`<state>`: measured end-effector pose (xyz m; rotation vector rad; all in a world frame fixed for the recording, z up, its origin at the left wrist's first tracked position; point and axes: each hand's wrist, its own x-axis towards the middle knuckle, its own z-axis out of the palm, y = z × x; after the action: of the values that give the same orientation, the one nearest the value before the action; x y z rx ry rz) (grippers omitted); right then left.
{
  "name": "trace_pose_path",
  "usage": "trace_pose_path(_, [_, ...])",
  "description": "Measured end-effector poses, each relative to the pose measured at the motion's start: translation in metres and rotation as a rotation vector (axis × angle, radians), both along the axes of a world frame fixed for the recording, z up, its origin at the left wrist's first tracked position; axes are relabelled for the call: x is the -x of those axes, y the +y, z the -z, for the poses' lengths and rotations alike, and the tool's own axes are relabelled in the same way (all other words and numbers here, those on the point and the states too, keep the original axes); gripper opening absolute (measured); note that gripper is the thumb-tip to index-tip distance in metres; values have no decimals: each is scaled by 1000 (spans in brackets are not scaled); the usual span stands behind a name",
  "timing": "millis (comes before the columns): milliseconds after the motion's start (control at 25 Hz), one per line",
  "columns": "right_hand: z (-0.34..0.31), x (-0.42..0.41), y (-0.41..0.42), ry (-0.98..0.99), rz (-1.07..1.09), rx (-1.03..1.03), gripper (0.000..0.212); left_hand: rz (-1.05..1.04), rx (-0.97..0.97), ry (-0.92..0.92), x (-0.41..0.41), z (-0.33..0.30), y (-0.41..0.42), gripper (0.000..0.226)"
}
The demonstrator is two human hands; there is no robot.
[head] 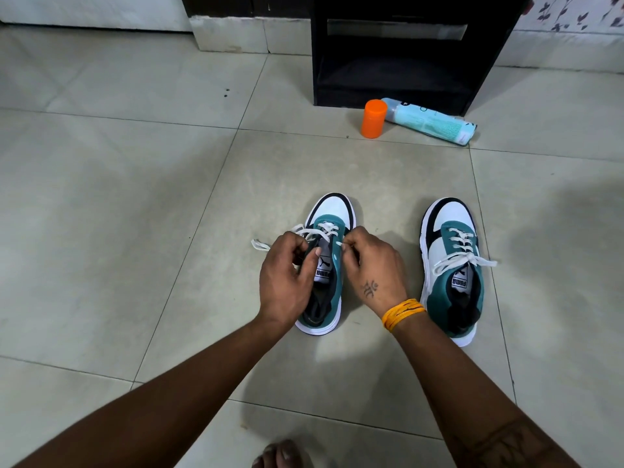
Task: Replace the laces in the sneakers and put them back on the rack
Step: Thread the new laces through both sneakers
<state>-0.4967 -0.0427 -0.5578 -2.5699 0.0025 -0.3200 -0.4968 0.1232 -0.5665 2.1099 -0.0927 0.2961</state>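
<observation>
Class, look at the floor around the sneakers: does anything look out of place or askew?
Yes. A pale blue bottle lies tipped on its side by the black rack, and its orange cap stands apart beside it. Nothing appears spilled.

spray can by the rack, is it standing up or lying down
Lying down. The spray can rests on its side on the floor tiles before the black rack; its orange cap stands upright beside it, off the can.
</observation>
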Motion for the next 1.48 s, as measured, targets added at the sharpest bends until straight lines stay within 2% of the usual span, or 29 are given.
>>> trace_pose_path(80, [2, -2, -8, 149, 54, 200, 17, -4, 2, 13, -1, 1, 0, 21])
trace_pose_path(160, [2, -1, -20, 385, 80, 350, 18, 0, 20, 21, 1, 1, 1, 21])
trace_pose_path(240, [-2, -1, -29, 472, 86, 283, 23, 14, 23, 17, 0, 1, 1, 21])
trace_pose_path(360, [-12, -3, -20, 215, 45, -69, 23, 26, 10, 7, -1, 2, 1, 20])
trace_pose_path(440, [-14, -3, -6, 123, -21, -136, 13, 22, 9, 0, -1, 2, 0, 19])
trace_pose_path(520, [-10, 1, -2, 101, 8, -143, 7, 22, 7, 2, 0, 3, 0, 18])
trace_pose_path(600, [-3, 3, -12, 162, 113, -69, 9, 14, 4, 14, 0, 3, 0, 18])
trace_pose_path(720, [-1, 6, -28, 439, 237, 260, 21, 18, 11, 13, 0, 2, 1, 19])
trace_pose_path(760, [-3, 5, -28, 451, 219, 251, 24, 22, 2, 12, 0, 2, 0, 18])
trace_pose_path(800, [-5, 4, -24, 397, 163, 158, 25, 27, -8, 9, 0, 2, 0, 18])
trace_pose_path(880, [-8, 0, -11, 236, 65, -153, 24, 30, -24, -5, -1, 2, 1, 17])
trace_pose_path(960, [-9, -2, 1, 137, 35, -292, 12, 27, -29, -10, -1, 2, 1, 16])
trace_pose_path(1040, [-3, 1, 0, 119, 91, -194, 11, 20, -25, 0, -1, 3, 0, 17])
trace_pose_path(1120, [4, 6, -12, 269, 218, 41, 17, 14, -13, 8, 0, 3, 0, 18])
trace_pose_path(1200, [9, 10, -22, 427, 307, 146, 23, 14, -2, 14, 1, 2, 0, 19])
trace_pose_path(1280, [5, 9, -18, 358, 244, 55, 20, 15, -6, 19, 0, 4, 0, 19])
trace_pose_path(1400, [-4, 6, 2, 148, 122, -273, 12, 8, -17, 11, 0, 4, 0, 18])
trace_pose_path(1480, [-3, 5, 6, 123, 119, -343, 6, 2, -25, 6, -1, 4, -1, 18])
